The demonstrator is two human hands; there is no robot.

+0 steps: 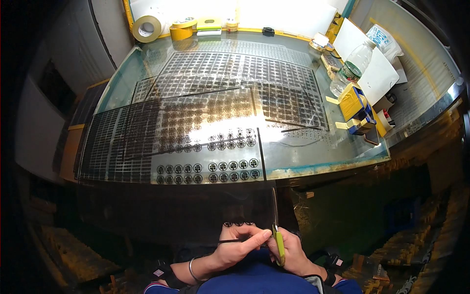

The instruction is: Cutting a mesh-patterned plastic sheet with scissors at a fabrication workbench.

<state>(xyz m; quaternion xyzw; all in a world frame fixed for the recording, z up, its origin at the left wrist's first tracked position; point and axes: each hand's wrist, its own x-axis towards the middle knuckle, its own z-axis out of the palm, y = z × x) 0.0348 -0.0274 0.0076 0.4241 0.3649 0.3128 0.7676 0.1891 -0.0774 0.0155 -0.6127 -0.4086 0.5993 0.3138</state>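
I have both hands low in the head view, close together in front of the person's blue clothing and just short of the glass-topped table (pixel 338 165). The right hand (pixel 293 252) has its fingers curled round a green-handled cutting tool (pixel 280 247), whose thin blade points up and away toward the table; the handle lies along the thumb side of that hand, and I can't see the fingertips behind it. From the left hand (pixel 237 249), the thumb reaches across with its tip right by the base of the blade, though I can't tell from here whether it touches the tool. Its other fingers are bent, and three round black printed marks show along their far side, on clear film. Whether those fingers pinch the film or merely lie against it, I can't say. Beyond them, a clear printed film sheet (pixel 232 157) lies at the table's near edge, with rows of round black marks and a dark strip down its right side; I can't make out whether it runs unbroken to the fingers. More dark-patterned sheets (pixel 289 105) overlap farther back, with a plastic bottle (pixel 355 66) to their right.
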